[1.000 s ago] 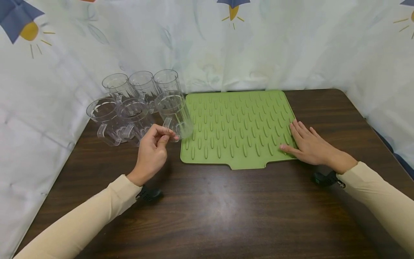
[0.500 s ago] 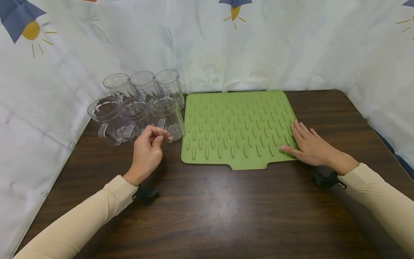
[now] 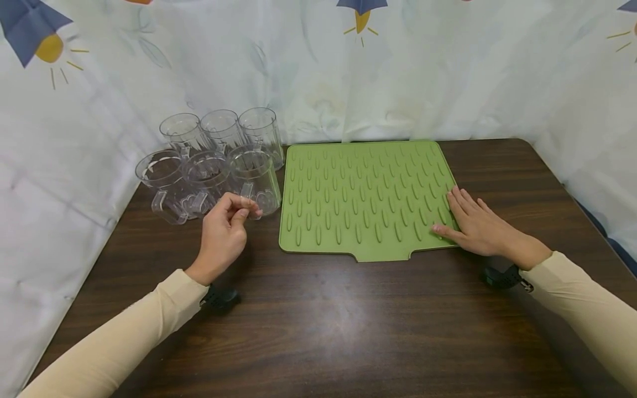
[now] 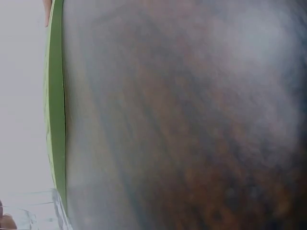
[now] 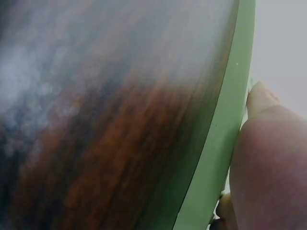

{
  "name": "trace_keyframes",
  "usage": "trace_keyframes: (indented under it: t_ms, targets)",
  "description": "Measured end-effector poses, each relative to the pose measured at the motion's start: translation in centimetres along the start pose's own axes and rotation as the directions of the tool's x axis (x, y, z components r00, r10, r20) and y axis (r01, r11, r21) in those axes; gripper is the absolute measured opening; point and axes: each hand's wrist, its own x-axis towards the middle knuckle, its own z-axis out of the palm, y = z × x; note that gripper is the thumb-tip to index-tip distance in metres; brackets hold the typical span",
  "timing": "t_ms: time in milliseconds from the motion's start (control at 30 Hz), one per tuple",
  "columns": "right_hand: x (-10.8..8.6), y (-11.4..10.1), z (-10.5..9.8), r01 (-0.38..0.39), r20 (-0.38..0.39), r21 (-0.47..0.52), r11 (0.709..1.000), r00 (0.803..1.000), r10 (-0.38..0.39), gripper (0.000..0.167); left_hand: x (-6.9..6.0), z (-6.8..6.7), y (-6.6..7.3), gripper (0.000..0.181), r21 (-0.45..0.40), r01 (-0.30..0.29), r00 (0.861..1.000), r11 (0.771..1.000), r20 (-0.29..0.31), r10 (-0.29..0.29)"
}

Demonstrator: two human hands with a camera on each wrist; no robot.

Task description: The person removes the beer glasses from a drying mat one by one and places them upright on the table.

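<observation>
In the head view my left hand [image 3: 222, 237] pinches the handle of a clear mug [image 3: 266, 190], the front right one of a group. That mug stands upright beside the left edge of a green ridged mat [image 3: 368, 199]. Flat on the mat's right edge lies my right hand [image 3: 478, 226], its fingers straight and spread. The left wrist view catches only fingertips and part of the clear mug [image 4: 41, 211] in its lower left corner. At the right of the right wrist view, my thumb [image 5: 268, 163] lies along the green mat's edge [image 5: 216, 143].
Several more clear mugs stand close together left of the mat, among them a front left mug [image 3: 159, 166] and a back left mug [image 3: 180, 127]. The dark wooden table [image 3: 338, 331] meets a white patterned curtain [image 3: 318, 72] behind and at the sides.
My left hand has moved the clear mug left, off the mat's left edge and toward the other mugs. The right hand and the mat have stayed in place.
</observation>
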Motion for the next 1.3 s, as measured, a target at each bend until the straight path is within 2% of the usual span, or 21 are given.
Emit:
trace_keyframes:
  t_ms: [233,500,700,967,1033,1167,1300]
  targets:
    - [0.0,0.0,0.1,0.000,0.003,0.004,1.000,1.000,0.000,0.099,0.1,-0.1,-0.3,0.012,0.024,0.002,1.000,1.000,0.025,-0.003]
    - [0.3,-0.2,0.1,0.008,0.002,0.007,1.000,1.000,-0.009,0.100,0.0,-0.5,-0.5,0.012,0.088,0.009,0.999,0.996,0.052,-0.014]
    - [0.3,0.0,0.2,0.014,0.007,0.011,1.000,1.000,-0.014,0.100,-0.2,-0.7,-0.7,0.010,0.158,0.011,0.995,0.987,0.098,-0.027]
    - [0.2,0.2,0.3,0.014,0.013,0.016,1.000,1.000,-0.014,0.100,-0.3,-0.8,-0.8,0.014,0.156,0.049,0.992,0.986,0.108,-0.066]
    - [0.2,0.3,0.3,0.014,0.011,0.017,1.000,1.000,-0.014,0.100,-0.4,-0.7,-0.8,0.018,0.161,0.054,0.993,0.986,0.094,-0.069]
    - [0.2,0.5,0.4,0.013,0.008,0.019,1.000,1.000,-0.013,0.099,-0.8,-0.7,-0.6,0.025,0.160,0.062,0.997,0.985,0.025,-0.066]
    - [0.1,0.6,0.6,0.007,0.012,0.025,1.000,1.000,-0.008,0.100,-1.6,-1.1,-0.5,0.030,0.115,0.086,0.996,0.990,-0.015,-0.085]
